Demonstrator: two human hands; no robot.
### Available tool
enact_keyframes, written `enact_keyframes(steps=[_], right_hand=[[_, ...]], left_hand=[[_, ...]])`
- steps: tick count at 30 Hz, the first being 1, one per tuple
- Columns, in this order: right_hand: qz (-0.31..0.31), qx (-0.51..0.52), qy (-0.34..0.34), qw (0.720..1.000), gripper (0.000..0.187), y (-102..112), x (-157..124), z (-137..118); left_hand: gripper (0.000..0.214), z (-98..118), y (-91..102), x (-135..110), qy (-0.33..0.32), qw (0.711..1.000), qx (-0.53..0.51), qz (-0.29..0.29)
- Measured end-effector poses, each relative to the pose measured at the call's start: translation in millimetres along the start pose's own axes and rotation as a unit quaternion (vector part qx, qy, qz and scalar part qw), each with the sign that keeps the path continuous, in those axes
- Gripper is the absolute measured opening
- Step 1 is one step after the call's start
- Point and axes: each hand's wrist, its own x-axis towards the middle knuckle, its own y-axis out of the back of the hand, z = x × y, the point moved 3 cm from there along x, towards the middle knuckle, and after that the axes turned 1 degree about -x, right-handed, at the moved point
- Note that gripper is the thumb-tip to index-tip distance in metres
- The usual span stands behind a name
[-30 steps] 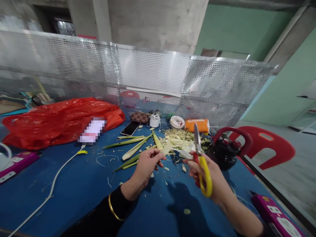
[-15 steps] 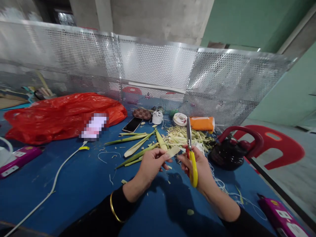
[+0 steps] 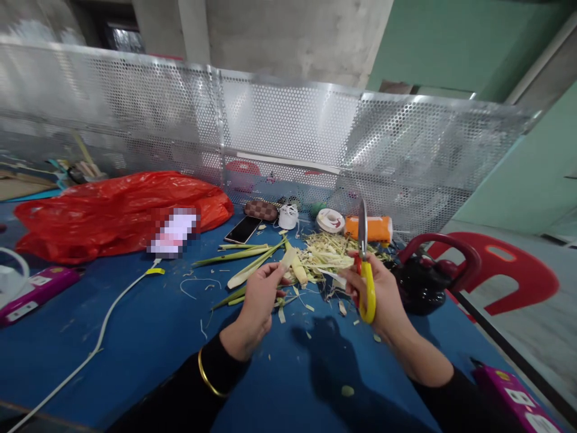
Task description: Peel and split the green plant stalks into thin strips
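Observation:
My left hand (image 3: 258,297) pinches a short pale strip of leaf (image 3: 287,258) between thumb and fingers, held just above the blue table (image 3: 148,337). My right hand (image 3: 381,294) grips yellow-handled scissors (image 3: 364,264) with the blades pointing up, and also holds a pale leaf piece (image 3: 334,278) that pokes out to the left. Between and behind the hands lie long green leaf blades (image 3: 238,258) and a heap of pale cuttings (image 3: 327,251).
A red plastic bag (image 3: 112,210) lies at the left, with a phone (image 3: 242,228), a small checked pouch (image 3: 261,210), tape rolls (image 3: 330,220) and an orange packet (image 3: 376,227) along the perforated metal screen (image 3: 288,138). A black kettle with a red handle (image 3: 421,279) stands right. White cable (image 3: 103,328) crosses the left.
My left hand has lifted its leaf strip up and to the left, away from the scissors. My right hand raised the scissors slightly, and small cut bits lie on the table below.

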Motion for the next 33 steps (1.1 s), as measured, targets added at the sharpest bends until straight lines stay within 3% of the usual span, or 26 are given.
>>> enact_keyframes(steps=[6,9,13,16,18,20,22,23,27,31,33], right_hand=[[0.021,-0.148,0.018,0.989,0.040,22,70,-18],[0.045,-0.183,0.042,0.981,0.037,34,76,-25],[0.033,-0.175,0.047,0.983,0.046,48,41,-23],[-0.011,-0.165,-0.011,0.986,0.064,62,1,-7],[-0.009,-0.214,-0.036,0.976,0.066,76,-26,8],[-0.015,-0.267,-0.054,0.962,0.061,91,-49,27],[-0.018,-0.310,-0.031,0.950,0.053,105,-67,43],[-0.022,-0.332,-0.019,0.943,0.052,112,-74,51],[-0.063,-0.397,0.029,0.915,0.050,126,-88,69],[-0.101,-0.457,0.069,0.881,0.049,119,-91,76],[-0.100,-0.488,0.082,0.863,0.050,112,-91,80]], left_hand=[[0.017,1,-1.1,-1,-0.008,0.999,0.007,-0.032],[0.022,3,-1.9,-2,-0.012,0.999,0.010,-0.048],[0.025,7,-3.2,-4,-0.042,0.996,0.053,-0.063],[0.015,10,-7.5,-9,-0.094,0.970,0.190,-0.122],[0.011,8,-10.9,-15,-0.135,0.916,0.333,-0.176],[0.012,4,-13.2,-24,-0.179,0.834,0.472,-0.222],[0.013,-1,-13.4,-33,-0.212,0.759,0.562,-0.253],[0.013,-4,-12.2,-37,-0.214,0.742,0.579,-0.260],[0.014,-10,-3.0,-50,-0.200,0.728,0.606,-0.249],[0.018,-10,7.8,-65,-0.220,0.723,0.618,-0.214],[0.019,-5,15.7,-70,-0.235,0.737,0.604,-0.194]])
